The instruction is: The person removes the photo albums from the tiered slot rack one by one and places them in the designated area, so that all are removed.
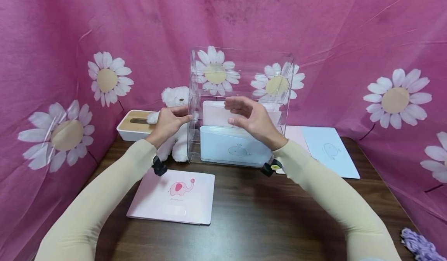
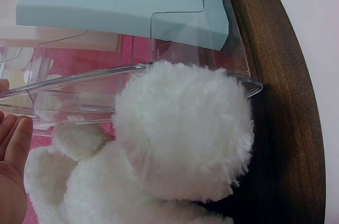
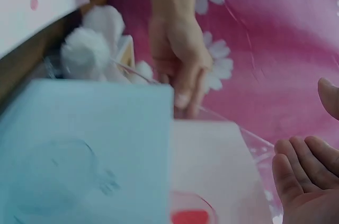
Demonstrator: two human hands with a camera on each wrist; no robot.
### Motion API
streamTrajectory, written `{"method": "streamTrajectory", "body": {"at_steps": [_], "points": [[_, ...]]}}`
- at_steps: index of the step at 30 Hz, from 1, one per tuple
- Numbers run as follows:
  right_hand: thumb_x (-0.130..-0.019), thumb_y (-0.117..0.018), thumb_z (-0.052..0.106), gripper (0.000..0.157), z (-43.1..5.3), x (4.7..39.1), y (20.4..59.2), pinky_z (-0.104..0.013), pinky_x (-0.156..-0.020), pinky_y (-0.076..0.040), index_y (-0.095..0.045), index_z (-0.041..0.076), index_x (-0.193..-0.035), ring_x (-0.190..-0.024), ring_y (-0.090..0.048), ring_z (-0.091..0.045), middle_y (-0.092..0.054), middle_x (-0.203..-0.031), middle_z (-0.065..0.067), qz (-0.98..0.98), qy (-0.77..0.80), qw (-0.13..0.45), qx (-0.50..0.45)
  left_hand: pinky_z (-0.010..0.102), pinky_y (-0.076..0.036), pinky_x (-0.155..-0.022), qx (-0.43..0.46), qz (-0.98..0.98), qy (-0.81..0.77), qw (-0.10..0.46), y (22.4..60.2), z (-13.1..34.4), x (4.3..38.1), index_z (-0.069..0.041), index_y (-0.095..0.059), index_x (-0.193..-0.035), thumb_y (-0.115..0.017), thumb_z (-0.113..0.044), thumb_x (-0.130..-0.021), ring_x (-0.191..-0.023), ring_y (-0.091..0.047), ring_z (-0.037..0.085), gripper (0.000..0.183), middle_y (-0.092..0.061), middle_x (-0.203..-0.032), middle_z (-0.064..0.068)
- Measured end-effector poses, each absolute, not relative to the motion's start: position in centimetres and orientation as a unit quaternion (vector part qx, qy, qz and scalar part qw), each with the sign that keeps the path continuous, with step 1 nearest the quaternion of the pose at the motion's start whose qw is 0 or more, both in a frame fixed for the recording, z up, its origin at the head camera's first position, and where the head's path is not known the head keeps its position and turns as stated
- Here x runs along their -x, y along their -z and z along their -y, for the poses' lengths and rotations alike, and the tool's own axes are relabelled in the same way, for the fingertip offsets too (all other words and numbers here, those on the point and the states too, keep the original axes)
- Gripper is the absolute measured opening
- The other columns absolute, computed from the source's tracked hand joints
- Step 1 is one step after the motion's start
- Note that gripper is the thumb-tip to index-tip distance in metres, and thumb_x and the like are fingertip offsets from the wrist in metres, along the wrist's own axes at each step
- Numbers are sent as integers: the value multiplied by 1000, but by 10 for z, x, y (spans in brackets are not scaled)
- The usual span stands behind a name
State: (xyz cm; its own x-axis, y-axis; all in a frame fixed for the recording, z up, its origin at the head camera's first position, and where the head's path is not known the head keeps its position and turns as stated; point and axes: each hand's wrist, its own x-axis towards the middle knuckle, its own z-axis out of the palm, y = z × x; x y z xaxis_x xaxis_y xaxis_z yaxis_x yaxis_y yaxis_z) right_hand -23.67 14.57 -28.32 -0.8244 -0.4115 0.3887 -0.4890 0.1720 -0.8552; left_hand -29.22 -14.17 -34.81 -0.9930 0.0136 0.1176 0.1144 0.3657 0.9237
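A clear plastic tiered rack (image 1: 241,83) stands upright on the table. In its front slot is a light blue folder (image 1: 223,148) with a whale drawing; behind it is a pink folder (image 1: 214,113). My left hand (image 1: 169,124) holds the rack's left side edge between thumb and fingers, as the right wrist view also shows. In front of the upper tiers hovers my right hand (image 1: 254,117), fingers extended and thumb apart, with nothing in it. A white plush toy (image 2: 185,128) sits against the rack's left side, partly hidden by my left arm.
A pink elephant folder (image 1: 195,210) lies flat at the front left. To the right of the rack are a pale blue whale folder (image 1: 331,148) and a pink one (image 1: 297,134). A white box (image 1: 130,136) stands at the back left; purple yarn (image 1: 420,245) lies front right.
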Motion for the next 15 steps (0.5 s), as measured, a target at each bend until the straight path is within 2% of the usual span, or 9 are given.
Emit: {"method": "streamTrajectory", "body": {"at_steps": [6,12,15], "points": [[-89,-72,-1,55,-162,250,265,-35,-113,-49,-54,2,-141,-131,-58,-31,-61,-141,-17,764,-580,52,-276,40,-52,-109,39,822,567,45,348,142,292,-8,-66,-135,-79,-18,-89,-129,-62,24,49,-67,-136,12],[-87,-72,-3,58,-181,264,258,-40,-117,-45,-53,0,-142,-131,-58,-26,-56,-146,-23,764,-588,75,-257,39,-52,-109,37,822,567,42,350,142,293,-10,-66,-135,-79,-19,-90,-129,-63,24,48,-67,-136,12],[-87,-71,-4,59,-192,270,256,-38,-118,-43,-53,-1,-143,-132,-57,-23,-56,-146,-22,762,-593,80,-247,40,-51,-110,34,823,566,41,350,142,294,-11,-66,-135,-79,-21,-90,-131,-61,23,48,-67,-137,11]]}}
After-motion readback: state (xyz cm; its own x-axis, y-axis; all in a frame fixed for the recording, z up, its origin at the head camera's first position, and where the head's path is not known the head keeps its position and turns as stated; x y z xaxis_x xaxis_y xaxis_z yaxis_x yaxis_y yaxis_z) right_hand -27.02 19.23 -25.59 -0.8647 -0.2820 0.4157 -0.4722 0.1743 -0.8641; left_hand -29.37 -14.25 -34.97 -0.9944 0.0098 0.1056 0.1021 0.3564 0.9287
